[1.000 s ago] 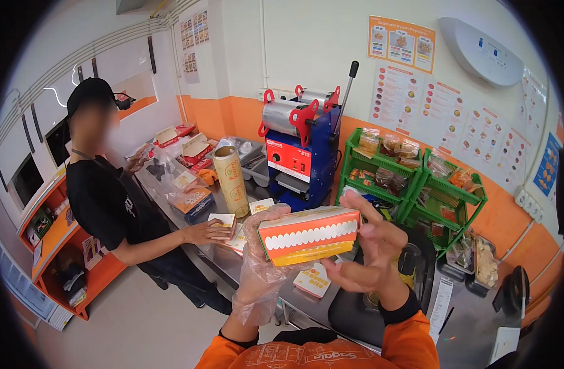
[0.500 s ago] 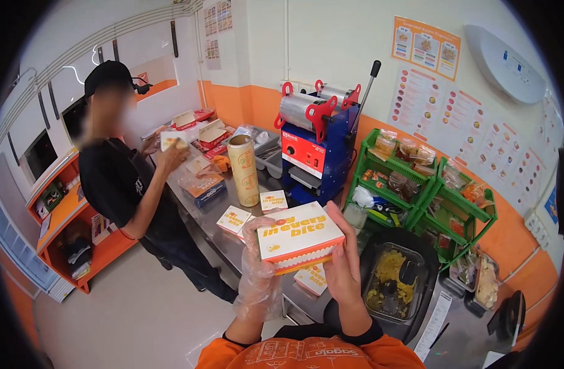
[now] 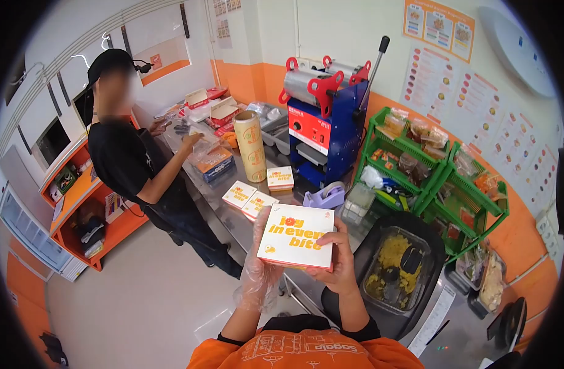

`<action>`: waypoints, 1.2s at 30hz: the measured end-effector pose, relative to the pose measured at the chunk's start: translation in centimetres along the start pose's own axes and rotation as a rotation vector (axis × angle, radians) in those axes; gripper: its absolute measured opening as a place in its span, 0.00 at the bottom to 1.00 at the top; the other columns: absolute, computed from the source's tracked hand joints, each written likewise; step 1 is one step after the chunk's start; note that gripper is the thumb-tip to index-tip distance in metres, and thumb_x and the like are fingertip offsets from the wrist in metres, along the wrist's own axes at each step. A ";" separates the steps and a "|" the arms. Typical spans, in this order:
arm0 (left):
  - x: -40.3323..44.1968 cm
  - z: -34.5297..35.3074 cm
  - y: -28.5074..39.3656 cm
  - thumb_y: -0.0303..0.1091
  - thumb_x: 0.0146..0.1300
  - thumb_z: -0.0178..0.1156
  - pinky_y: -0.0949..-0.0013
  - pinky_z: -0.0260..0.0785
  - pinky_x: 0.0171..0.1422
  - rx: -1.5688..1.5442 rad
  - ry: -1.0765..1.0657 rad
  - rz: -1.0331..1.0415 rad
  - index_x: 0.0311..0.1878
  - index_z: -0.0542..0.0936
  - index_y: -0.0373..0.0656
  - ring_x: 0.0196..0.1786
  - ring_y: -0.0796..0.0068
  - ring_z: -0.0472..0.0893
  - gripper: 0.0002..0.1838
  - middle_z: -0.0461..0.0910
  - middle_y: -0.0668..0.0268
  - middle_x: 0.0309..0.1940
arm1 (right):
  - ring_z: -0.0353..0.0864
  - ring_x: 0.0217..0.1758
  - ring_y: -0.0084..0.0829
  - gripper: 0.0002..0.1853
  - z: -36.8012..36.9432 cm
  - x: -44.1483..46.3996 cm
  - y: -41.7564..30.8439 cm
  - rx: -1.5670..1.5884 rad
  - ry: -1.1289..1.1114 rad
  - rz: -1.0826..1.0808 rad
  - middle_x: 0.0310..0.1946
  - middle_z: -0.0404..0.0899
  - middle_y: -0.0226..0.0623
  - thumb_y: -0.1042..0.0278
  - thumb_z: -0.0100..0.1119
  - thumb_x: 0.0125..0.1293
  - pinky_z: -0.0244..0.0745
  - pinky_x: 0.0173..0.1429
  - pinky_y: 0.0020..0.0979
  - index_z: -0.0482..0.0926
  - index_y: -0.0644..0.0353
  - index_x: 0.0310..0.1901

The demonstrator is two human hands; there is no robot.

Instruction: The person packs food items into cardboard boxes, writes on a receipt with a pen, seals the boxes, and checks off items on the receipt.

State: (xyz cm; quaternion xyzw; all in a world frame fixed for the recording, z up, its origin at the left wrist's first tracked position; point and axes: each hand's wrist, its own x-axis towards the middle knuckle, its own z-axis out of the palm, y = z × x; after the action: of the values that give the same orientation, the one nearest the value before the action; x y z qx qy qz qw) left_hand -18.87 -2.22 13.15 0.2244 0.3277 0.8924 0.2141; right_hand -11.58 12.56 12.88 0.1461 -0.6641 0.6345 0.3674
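Observation:
Between both hands I hold a closed white food box (image 3: 291,230) with orange-yellow lettering and an orange lower edge. My left hand (image 3: 258,267), in a clear plastic glove, grips its left side. On the right side, the bare fingers of my right hand (image 3: 338,261) wrap the edge, with a finger over the lid. Just beyond the box lie small boxes of the same print: two side by side, a left one (image 3: 238,194) and a middle one (image 3: 258,203), and another box (image 3: 281,178) by the wrap roll (image 3: 249,146).
A co-worker (image 3: 131,154) in black stands at the left, hands over the counter. At the back is a red-and-blue sealing machine (image 3: 319,120), with a lilac tape dispenser (image 3: 325,195) before it. Green racks (image 3: 411,169) and a tub of yellow food (image 3: 394,267) stand right.
The box in my hands has tipped so its lid faces me more and its front side shows less. My right fingers have come over the lid. The co-worker's hand has lowered.

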 end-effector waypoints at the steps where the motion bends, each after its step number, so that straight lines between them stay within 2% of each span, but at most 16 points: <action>1: -0.6 -0.9 -0.7 0.71 0.32 0.76 0.56 0.61 0.75 -0.072 0.016 -0.075 0.78 0.48 0.51 0.73 0.60 0.64 0.73 0.61 0.62 0.69 | 0.57 0.74 0.46 0.30 0.0 -0.7 0.7 -0.045 0.014 0.008 0.68 0.56 0.52 0.64 0.80 0.47 0.58 0.72 0.40 0.75 0.51 0.52; 2: -1.2 -1.4 -0.8 0.68 0.31 0.79 0.55 0.60 0.76 -0.100 -0.055 -0.116 0.78 0.47 0.52 0.74 0.59 0.63 0.73 0.60 0.64 0.70 | 0.56 0.75 0.47 0.28 0.4 -1.4 1.1 0.003 0.019 0.033 0.69 0.55 0.53 0.64 0.79 0.48 0.56 0.72 0.41 0.75 0.51 0.51; 5: -1.4 -0.9 -0.6 0.62 0.33 0.81 0.55 0.61 0.76 0.088 0.025 0.031 0.79 0.45 0.54 0.74 0.59 0.63 0.72 0.59 0.63 0.71 | 0.55 0.76 0.49 0.27 1.1 -3.0 2.6 0.013 -0.043 0.047 0.69 0.54 0.54 0.63 0.78 0.50 0.57 0.72 0.41 0.75 0.51 0.51; 6: -1.6 -1.6 -0.3 0.57 0.39 0.80 0.56 0.65 0.74 0.096 -0.009 0.045 0.78 0.44 0.56 0.73 0.59 0.65 0.68 0.60 0.61 0.69 | 0.52 0.77 0.52 0.27 1.1 -3.3 2.9 -0.002 -0.084 0.086 0.70 0.52 0.56 0.62 0.76 0.51 0.59 0.72 0.43 0.75 0.51 0.52; 10: -1.6 -3.2 1.0 0.49 0.47 0.77 0.58 0.68 0.71 0.027 0.060 -0.007 0.71 0.53 0.54 0.69 0.62 0.67 0.53 0.63 0.60 0.64 | 0.50 0.79 0.55 0.30 3.1 -2.2 2.2 -0.297 -0.095 0.027 0.73 0.48 0.61 0.61 0.77 0.51 0.61 0.72 0.45 0.75 0.52 0.56; 13: -1.4 -3.0 2.1 0.44 0.53 0.75 0.61 0.68 0.69 0.018 0.083 0.008 0.64 0.58 0.52 0.67 0.64 0.69 0.42 0.64 0.59 0.61 | 0.53 0.78 0.51 0.33 5.3 -1.6 2.7 -0.206 -0.018 0.100 0.74 0.47 0.62 0.67 0.75 0.52 0.56 0.74 0.43 0.69 0.53 0.59; 15: -0.6 -3.8 2.7 0.42 0.55 0.74 0.63 0.68 0.69 0.030 0.073 0.038 0.60 0.58 0.52 0.66 0.65 0.69 0.37 0.64 0.59 0.60 | 0.55 0.77 0.51 0.34 6.2 -1.0 4.1 -0.233 -0.010 0.028 0.75 0.45 0.62 0.69 0.75 0.52 0.58 0.74 0.43 0.67 0.54 0.60; 19: 1.6 -6.7 4.0 0.42 0.57 0.73 0.64 0.68 0.68 0.132 0.021 0.076 0.59 0.58 0.52 0.65 0.66 0.69 0.36 0.65 0.59 0.60 | 0.50 0.79 0.57 0.37 9.1 0.6 7.2 -0.277 0.069 -0.092 0.74 0.47 0.65 0.67 0.74 0.52 0.61 0.72 0.46 0.66 0.52 0.63; 22: 3.4 -9.6 5.1 0.41 0.58 0.72 0.64 0.68 0.68 0.119 -0.010 0.076 0.59 0.57 0.53 0.65 0.67 0.69 0.36 0.64 0.59 0.60 | 0.47 0.79 0.58 0.37 10.8 2.3 8.4 -0.257 -0.002 -0.078 0.75 0.43 0.64 0.70 0.72 0.53 0.60 0.73 0.47 0.63 0.52 0.64; 25: 4.7 -11.0 7.2 0.43 0.58 0.72 0.62 0.69 0.68 0.090 -0.014 0.026 0.60 0.58 0.53 0.66 0.65 0.69 0.36 0.64 0.59 0.60 | 0.44 0.80 0.56 0.39 12.8 3.1 9.4 -0.164 -0.026 0.006 0.76 0.39 0.61 0.74 0.69 0.54 0.60 0.73 0.47 0.61 0.53 0.68; 28: 5.9 -12.6 8.9 0.45 0.57 0.72 0.58 0.71 0.69 0.067 -0.007 -0.034 0.62 0.60 0.55 0.67 0.60 0.70 0.36 0.64 0.59 0.62 | 0.41 0.81 0.52 0.44 14.3 3.9 8.8 -0.112 -0.045 0.144 0.78 0.34 0.56 0.76 0.66 0.57 0.60 0.74 0.45 0.54 0.54 0.74; 31: 7.0 -13.9 10.2 0.42 0.59 0.70 0.55 0.71 0.69 -0.012 0.025 -0.101 0.63 0.60 0.54 0.68 0.57 0.70 0.34 0.64 0.57 0.64 | 0.45 0.81 0.47 0.46 14.6 4.5 7.3 -0.072 -0.096 0.244 0.78 0.38 0.52 0.77 0.64 0.59 0.64 0.70 0.40 0.51 0.56 0.77; 34: 7.8 -15.1 11.5 0.40 0.60 0.68 0.53 0.72 0.69 -0.108 0.054 -0.176 0.63 0.62 0.52 0.69 0.55 0.70 0.32 0.65 0.55 0.64 | 0.62 0.72 0.38 0.40 14.5 4.4 7.4 -0.165 -0.053 0.187 0.73 0.54 0.47 0.77 0.65 0.60 0.70 0.62 0.34 0.61 0.59 0.74; 36: 8.3 -15.7 12.2 0.37 0.59 0.68 0.54 0.73 0.68 -0.241 0.040 -0.230 0.62 0.64 0.51 0.69 0.56 0.70 0.31 0.65 0.54 0.64 | 0.67 0.59 0.32 0.35 15.0 4.0 8.1 -0.203 0.021 0.147 0.64 0.63 0.42 0.75 0.67 0.60 0.70 0.56 0.30 0.68 0.58 0.70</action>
State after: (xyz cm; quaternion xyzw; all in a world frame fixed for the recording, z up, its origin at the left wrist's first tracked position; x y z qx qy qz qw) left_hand -36.95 -13.97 12.86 0.1405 0.2457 0.8992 0.3336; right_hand -24.21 0.66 10.76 0.0525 -0.7302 0.5906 0.3396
